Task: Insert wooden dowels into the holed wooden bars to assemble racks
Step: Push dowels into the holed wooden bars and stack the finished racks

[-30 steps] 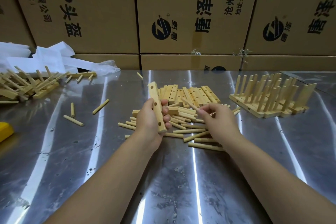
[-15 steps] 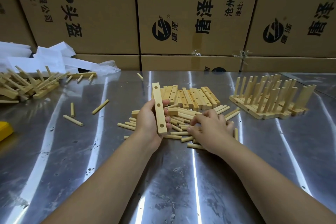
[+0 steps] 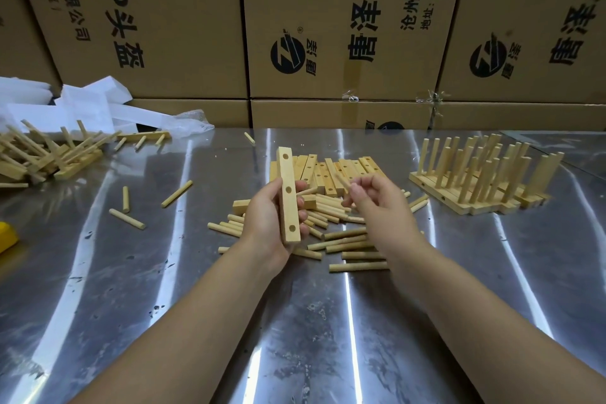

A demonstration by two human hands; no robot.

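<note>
Now left hand (image 3: 265, 223) grips bar (image 3: 287, 174); right hand (image 3: 378, 210) pinches dowel (image 3: 341, 180)

table (image 3: 328, 338): glossy scuffed metal | bar (image 3: 288, 197): smooth pale wood | boxes (image 3: 328, 26): matt cardboard

Hard light glances off the steel desk (image 3: 328, 338), laying long white streaks of glare that fan toward its near edge. Cardboard boxes (image 3: 164, 26) behind the desk sit in dimmer, even light, their edges leaning outward with wide-angle distortion. Focus is slightly soft throughout, and shadows on the desk are faint.
</note>
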